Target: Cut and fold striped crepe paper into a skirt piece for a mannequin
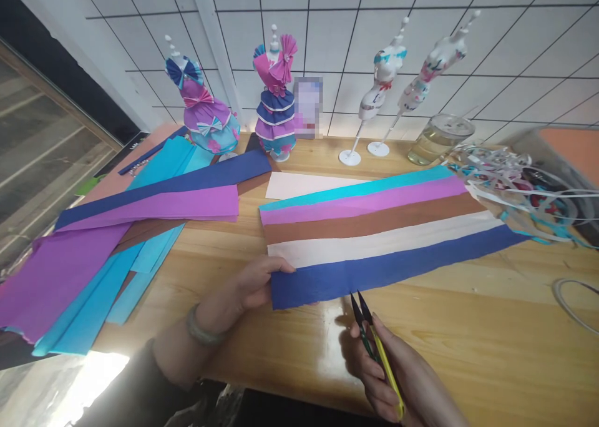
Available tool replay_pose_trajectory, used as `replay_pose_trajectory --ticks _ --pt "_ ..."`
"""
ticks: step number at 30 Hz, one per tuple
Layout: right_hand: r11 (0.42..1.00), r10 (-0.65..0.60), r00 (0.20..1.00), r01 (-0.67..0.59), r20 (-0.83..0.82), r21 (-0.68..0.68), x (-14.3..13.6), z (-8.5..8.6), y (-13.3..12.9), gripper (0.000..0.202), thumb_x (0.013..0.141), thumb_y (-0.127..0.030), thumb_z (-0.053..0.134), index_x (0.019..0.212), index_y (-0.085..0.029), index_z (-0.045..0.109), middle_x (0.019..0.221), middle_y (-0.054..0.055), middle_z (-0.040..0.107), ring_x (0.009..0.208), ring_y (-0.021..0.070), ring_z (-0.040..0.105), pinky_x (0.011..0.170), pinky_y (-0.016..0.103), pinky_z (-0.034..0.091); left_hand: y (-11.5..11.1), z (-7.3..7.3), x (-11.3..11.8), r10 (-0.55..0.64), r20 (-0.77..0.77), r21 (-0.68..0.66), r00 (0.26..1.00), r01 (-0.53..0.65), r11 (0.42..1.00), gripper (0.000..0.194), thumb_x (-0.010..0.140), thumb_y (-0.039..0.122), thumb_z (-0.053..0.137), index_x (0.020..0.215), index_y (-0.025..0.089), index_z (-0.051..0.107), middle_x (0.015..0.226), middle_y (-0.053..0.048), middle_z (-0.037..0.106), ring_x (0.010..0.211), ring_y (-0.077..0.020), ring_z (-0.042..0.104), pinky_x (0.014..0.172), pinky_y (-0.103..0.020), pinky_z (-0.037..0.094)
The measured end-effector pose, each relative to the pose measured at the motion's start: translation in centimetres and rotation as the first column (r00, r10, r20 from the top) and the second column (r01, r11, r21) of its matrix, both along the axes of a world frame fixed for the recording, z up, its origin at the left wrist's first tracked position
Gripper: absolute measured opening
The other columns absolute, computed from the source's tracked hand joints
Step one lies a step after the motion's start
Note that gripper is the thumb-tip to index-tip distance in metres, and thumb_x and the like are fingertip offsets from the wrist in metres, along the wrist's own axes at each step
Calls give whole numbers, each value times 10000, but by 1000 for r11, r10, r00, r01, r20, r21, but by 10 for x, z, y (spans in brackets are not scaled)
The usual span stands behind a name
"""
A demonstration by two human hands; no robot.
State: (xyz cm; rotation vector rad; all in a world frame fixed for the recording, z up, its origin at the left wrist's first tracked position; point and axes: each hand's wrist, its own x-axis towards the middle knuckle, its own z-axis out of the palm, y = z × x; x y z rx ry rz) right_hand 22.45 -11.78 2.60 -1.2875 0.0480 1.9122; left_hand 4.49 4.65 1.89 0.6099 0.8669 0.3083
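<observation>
My left hand (255, 283) pinches the left end of a dark blue strip (322, 280), thumb on top and fingers beneath. Above the blue strip lie a white strip (374, 240), a brown strip (369, 218), a purple strip (365, 200) and a turquoise strip (360, 186), fanned toward the right. My right hand (386, 364) is wrapped round small snips (381, 352) with dark blades and yellow and green handles. The blade tips point up at the lower edge of the blue strip, slightly apart from each other.
Folded purple paper (70, 271) and blue paper (103, 314) lie at the left. Two dressed mannequins (276, 115) and two bare ones (388, 71) stand at the back. A glass jar (440, 140) and tangled scraps (524, 177) are at the right, beside a box (571, 158).
</observation>
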Motion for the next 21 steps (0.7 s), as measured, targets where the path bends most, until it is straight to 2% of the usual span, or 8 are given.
replay_pose_trajectory --ticks 3,4,10,16,21 --pt "1000 13 1000 -13 -3 0 1 -1 -1 436 781 -632 555 865 -204 545 499 -95 362 323 6 223 298 137 212 3 2 0 -35 88 -174 996 50 983 174 662 165 549 777 119 671 683 -79 689 615 -197 638 660 -319 522" --pt "1000 19 1000 -19 -8 -6 1 -1 -1 435 785 -631 550 864 -203 543 499 -94 362 323 6 222 296 137 213 3 2 -1 -31 113 -186 993 52 981 188 673 163 535 790 120 676 677 -73 690 609 -189 634 655 -306 519" --pt "1000 -2 1000 3 -22 14 -1 -3 -2 444 787 -638 547 877 -203 541 508 -94 361 329 5 226 303 136 223 4 3 -2 -66 140 -149 988 87 985 240 715 172 506 852 134 699 675 -69 694 652 -208 643 683 -312 507" --pt "996 -60 997 63 -54 56 -3 -9 5 420 816 -614 530 910 -204 541 527 -91 368 347 6 233 316 139 215 4 1 -3 -92 210 -135 973 122 983 312 735 178 493 979 146 686 732 -77 701 807 -267 659 793 -374 481" --pt "991 -54 996 61 -66 115 -3 -8 11 401 822 -600 531 889 -204 539 536 -88 366 353 7 213 316 143 202 5 -5 -5 -90 222 -143 971 124 982 315 738 170 495 988 160 686 747 -66 701 762 -255 660 805 -378 469"
